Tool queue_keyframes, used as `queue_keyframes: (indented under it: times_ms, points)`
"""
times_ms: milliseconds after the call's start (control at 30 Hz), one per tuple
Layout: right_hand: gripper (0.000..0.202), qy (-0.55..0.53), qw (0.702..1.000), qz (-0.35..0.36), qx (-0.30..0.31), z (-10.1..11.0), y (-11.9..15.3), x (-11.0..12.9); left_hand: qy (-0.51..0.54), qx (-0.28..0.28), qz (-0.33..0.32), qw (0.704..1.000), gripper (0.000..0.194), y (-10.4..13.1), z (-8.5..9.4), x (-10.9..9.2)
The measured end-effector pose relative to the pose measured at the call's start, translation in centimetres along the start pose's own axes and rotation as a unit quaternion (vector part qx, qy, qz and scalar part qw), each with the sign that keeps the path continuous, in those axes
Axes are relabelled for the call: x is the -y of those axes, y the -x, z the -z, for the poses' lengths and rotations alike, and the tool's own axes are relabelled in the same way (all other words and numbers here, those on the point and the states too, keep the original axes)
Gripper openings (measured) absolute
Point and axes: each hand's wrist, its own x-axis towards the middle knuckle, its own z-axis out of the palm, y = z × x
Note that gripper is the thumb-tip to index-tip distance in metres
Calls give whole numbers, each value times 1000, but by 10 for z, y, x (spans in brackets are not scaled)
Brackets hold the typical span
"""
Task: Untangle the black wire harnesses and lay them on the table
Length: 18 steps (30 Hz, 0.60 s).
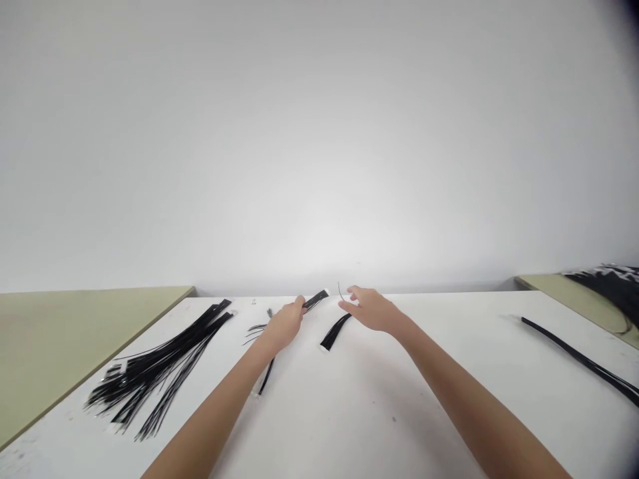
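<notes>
My left hand (288, 324) is closed around a bundle of thin black wires (314, 303). A small white connector (327, 292) caps its far end, and loose wire ends (257, 328) stick out left of the hand. My right hand (368, 307) is a little to the right, thumb and forefinger apart. One thin wire (340, 291) curves up by its fingertips. Under that hand, a second black wire bundle (334, 332) runs down to a white end on the table; its upper part is hidden. Another short black wire piece (267, 377) lies below my left wrist.
A large pile of black wire bundles (170, 359) lies at the left of the white table (319, 426). At the right rests a long black cable (569, 349). More black wires (609, 289) are heaped on a yellowish surface beyond. A pale wall (319, 146) stands behind.
</notes>
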Motion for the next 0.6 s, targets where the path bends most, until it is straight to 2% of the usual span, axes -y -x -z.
queue_keyframes:
  times_ms: [133,233,267,367,400,467,533,600]
  points:
    - [37,-155,987,-42,-6,-16,-4,14,40,-16,-95,995,24,19,25,-22]
    - [28,-257,965,-48,-7,-11,-1,21,56,-31,-131,989,20,26,33,-34]
    - [25,-284,958,-44,-20,-6,2,22,59,-36,-138,988,19,27,34,-35]
    - [20,-339,935,-31,-97,21,14,19,69,-55,-141,986,40,29,35,-30]
    - [19,-350,927,-30,-130,33,19,17,76,-60,-137,986,39,30,36,-28]
    - [20,-362,911,-35,-194,55,30,7,105,-61,-132,984,24,30,40,-24]
    - [23,-368,900,-41,-228,70,41,-6,153,-44,-134,978,10,31,43,-23]
    - [28,-373,894,-54,-244,76,48,-24,216,-8,-139,966,14,30,43,-27]
